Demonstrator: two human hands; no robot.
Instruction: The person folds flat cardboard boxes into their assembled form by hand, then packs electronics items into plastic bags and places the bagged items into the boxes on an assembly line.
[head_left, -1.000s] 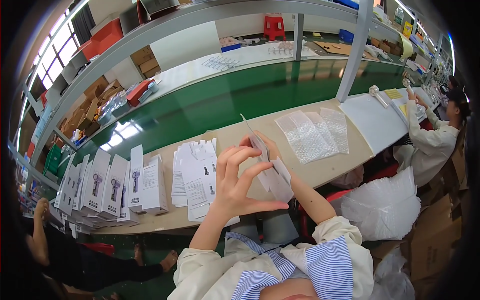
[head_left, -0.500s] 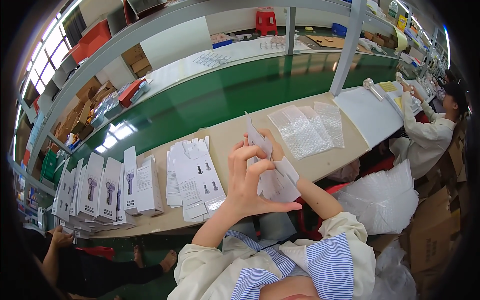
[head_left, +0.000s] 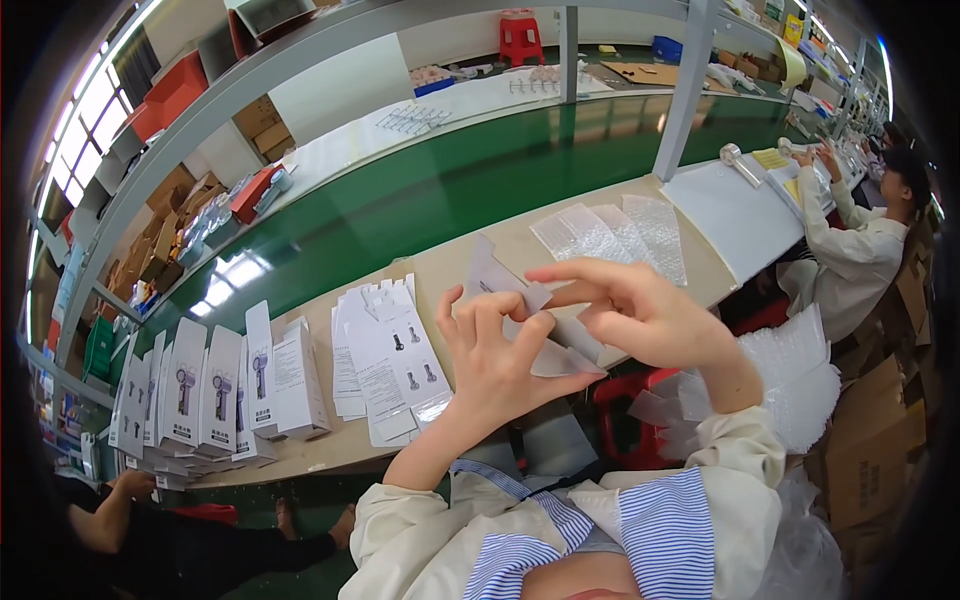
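Note:
A partly folded white carton point(head_left: 553, 357) is held up over the near side of the table, its flaps standing out. My left hand point(head_left: 497, 352) wraps round it from the left, thumb stretched beneath and fingers bent over the far side. From the right, my right hand point(head_left: 655, 318) has its bent fingertips at the carton's upper flap. The palms hide part of the carton. Left of my hands lie flat unfolded cartons point(head_left: 372, 375), white with small printed pictures. Further left stand several folded white boxes point(head_left: 185, 390) with a purple device printed on them.
Bubble-wrap pouches point(head_left: 600, 240) lie on the table point(head_left: 440, 285) at the right. More bubble wrap point(head_left: 790, 385) is heaped beside a red stool point(head_left: 625, 420). A grey upright post point(head_left: 685, 95) rises at the table's far edge. One co-worker point(head_left: 855, 235) sits far right, another person point(head_left: 170, 520) lower left.
My right hand has come round from behind the carton to its right side, fingertips now at the upper flap. My left hand keeps its hold. The view has shifted slightly.

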